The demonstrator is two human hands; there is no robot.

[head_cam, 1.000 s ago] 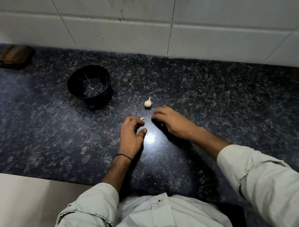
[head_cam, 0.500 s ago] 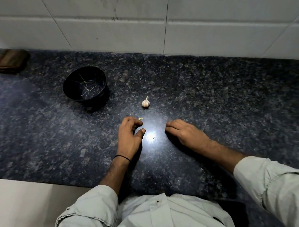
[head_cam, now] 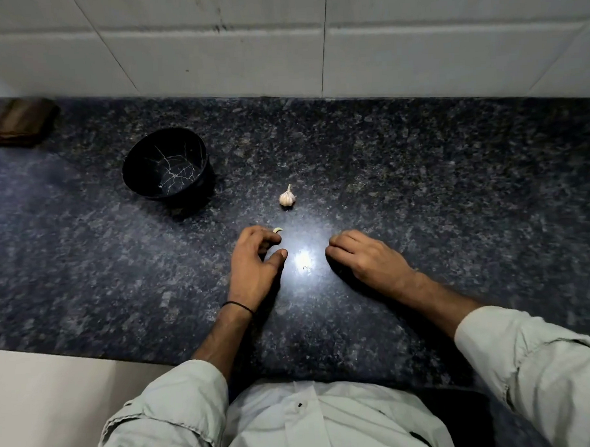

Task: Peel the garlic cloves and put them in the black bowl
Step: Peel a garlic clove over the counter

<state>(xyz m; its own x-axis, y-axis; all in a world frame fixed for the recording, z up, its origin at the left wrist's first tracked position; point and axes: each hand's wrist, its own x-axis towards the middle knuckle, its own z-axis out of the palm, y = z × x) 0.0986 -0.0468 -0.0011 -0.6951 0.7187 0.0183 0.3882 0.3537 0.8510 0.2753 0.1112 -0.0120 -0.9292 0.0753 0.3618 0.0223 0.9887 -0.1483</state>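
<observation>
Now a garlic clove (head_cam: 278, 229) lies at one o'clock from the left hand (head_cam: 254, 262), just beside its index fingertip, long axis nine-to-three. That hand and the farther right hand (head_cam: 366, 257) rest loosely curled, empty. The black bowl (head_cam: 138, 152) sits at ten o'clock.

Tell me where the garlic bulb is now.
In the head view, the garlic bulb sits on the dark countertop near the middle, right of the black bowl and just beyond the left hand.

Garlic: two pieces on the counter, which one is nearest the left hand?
The small curved clove, right at the fingertips of the left hand. The other, the whole bulb with its stem, lies apart, farther out.
</observation>
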